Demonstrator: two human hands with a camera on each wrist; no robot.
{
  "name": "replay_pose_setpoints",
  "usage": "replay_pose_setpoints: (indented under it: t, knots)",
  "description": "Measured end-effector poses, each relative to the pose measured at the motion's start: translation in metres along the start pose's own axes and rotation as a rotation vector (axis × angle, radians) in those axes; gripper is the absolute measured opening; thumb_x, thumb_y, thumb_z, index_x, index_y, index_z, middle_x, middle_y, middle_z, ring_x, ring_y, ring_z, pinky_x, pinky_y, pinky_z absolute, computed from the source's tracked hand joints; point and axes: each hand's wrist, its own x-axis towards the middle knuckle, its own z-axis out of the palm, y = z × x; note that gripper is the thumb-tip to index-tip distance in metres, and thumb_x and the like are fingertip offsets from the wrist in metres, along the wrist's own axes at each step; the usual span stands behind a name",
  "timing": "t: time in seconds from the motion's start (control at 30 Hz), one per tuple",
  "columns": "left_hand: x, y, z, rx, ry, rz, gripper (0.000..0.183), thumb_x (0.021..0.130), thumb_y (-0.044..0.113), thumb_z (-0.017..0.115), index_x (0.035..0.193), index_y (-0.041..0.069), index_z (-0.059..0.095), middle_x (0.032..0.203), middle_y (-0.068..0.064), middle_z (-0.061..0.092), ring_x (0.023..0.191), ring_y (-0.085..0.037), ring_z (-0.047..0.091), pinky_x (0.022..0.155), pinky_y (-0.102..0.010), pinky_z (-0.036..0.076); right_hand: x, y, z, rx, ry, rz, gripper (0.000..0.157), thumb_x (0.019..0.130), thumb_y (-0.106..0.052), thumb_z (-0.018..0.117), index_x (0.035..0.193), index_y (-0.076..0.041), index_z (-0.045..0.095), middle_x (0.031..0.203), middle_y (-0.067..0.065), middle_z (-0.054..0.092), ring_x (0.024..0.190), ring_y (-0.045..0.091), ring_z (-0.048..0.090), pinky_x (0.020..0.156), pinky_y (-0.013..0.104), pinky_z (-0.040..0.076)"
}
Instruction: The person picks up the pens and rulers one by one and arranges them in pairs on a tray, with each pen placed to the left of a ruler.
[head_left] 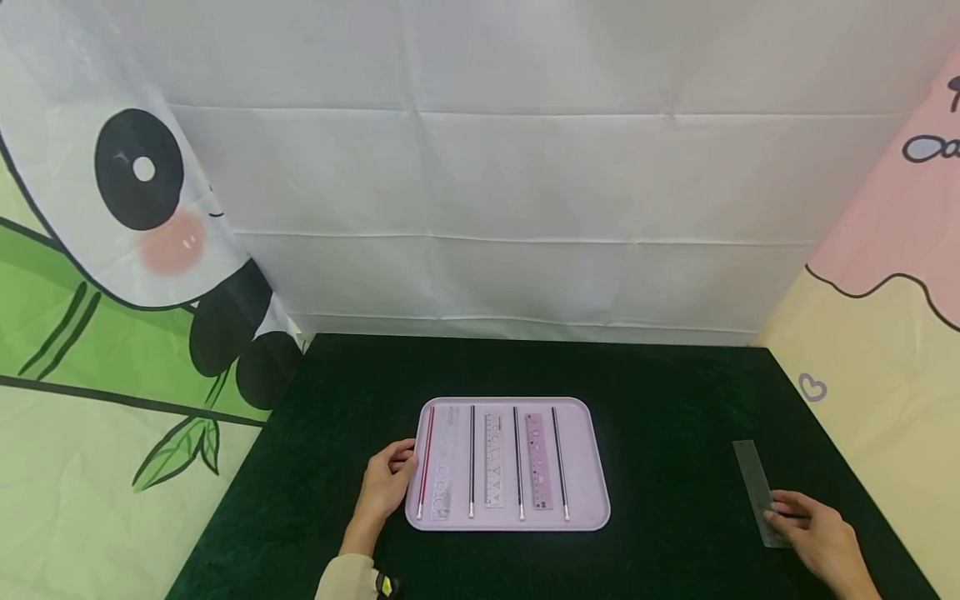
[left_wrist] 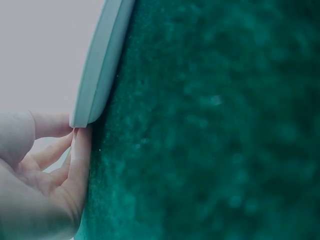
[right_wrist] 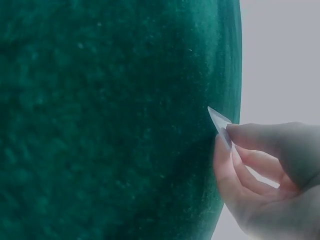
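Observation:
A pale pink tray [head_left: 588,467] lies on the dark green cloth. My left hand [head_left: 385,482] pinches its left rim; in the left wrist view the thumb lies on one side of the tray edge [left_wrist: 97,75] and fingers on the other. On the tray, side by side, are a red pencil [head_left: 426,458], a clear stencil ruler [head_left: 444,467], a clear ruler with cut-out shapes [head_left: 493,462], a pink ruler [head_left: 537,462] and several dark pencils [head_left: 518,462]. Far to the right, my right hand [head_left: 825,537] pinches a clear ruler [head_left: 752,479] near its close end.
The green cloth [head_left: 667,450] covers the table and runs between the tray and the right hand. A white sheet [head_left: 525,183] hangs behind the table's far edge. Printed cloths stand at the left and right sides.

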Motion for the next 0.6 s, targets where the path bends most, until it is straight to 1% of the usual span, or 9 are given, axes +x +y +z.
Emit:
replay_pose_setpoints:
  t: [0.1,0.2,0.43,0.6]
  knots:
    - [-0.0007,0.0003,-0.0010,0.000,0.001,-0.002,0.034,0.104,0.010,0.059,0.137,0.003,0.061,0.121,-0.015,0.064,0.103,-0.027,0.059,0.088,-0.041,0.050,0.0010,0.0004,-0.0005,0.014,-0.007,0.001,0.045,0.098,-0.009,0.067,0.133,0.016,0.052,0.106,0.023,0.069,0.087,0.025,0.067,0.062,0.026,0.052]
    - [-0.0003,0.0005,-0.0005,-0.001,0.000,-0.002,0.034,0.104,0.010,0.059,0.137,0.003,0.062,0.121,-0.015,0.064,0.103,-0.026,0.059,0.087,-0.040,0.050,0.0003,0.0009,-0.0022,0.034,-0.009,0.001,0.045,0.098,-0.009,0.067,0.132,0.016,0.052,0.105,0.022,0.069,0.086,0.024,0.067,0.062,0.025,0.052]
    - [-0.0005,0.0008,-0.0012,-0.001,0.000,0.004,0.034,0.104,0.009,0.059,0.136,0.003,0.062,0.120,-0.015,0.064,0.102,-0.026,0.059,0.086,-0.040,0.051,0.0013,-0.0001,-0.0005,0.156,-0.023,0.032,0.051,0.097,-0.006,0.070,0.134,0.019,0.047,0.105,0.024,0.069,0.083,0.023,0.070,0.066,0.027,0.058]
    - [-0.0013,0.0008,-0.0016,-0.001,-0.003,0.008,0.034,0.104,0.009,0.058,0.137,0.003,0.061,0.120,-0.015,0.064,0.102,-0.027,0.059,0.087,-0.040,0.051,0.0005,-0.0024,0.0005,0.192,-0.024,0.033,0.053,0.095,-0.006,0.071,0.135,0.019,0.046,0.104,0.023,0.069,0.083,0.024,0.071,0.068,0.029,0.059]
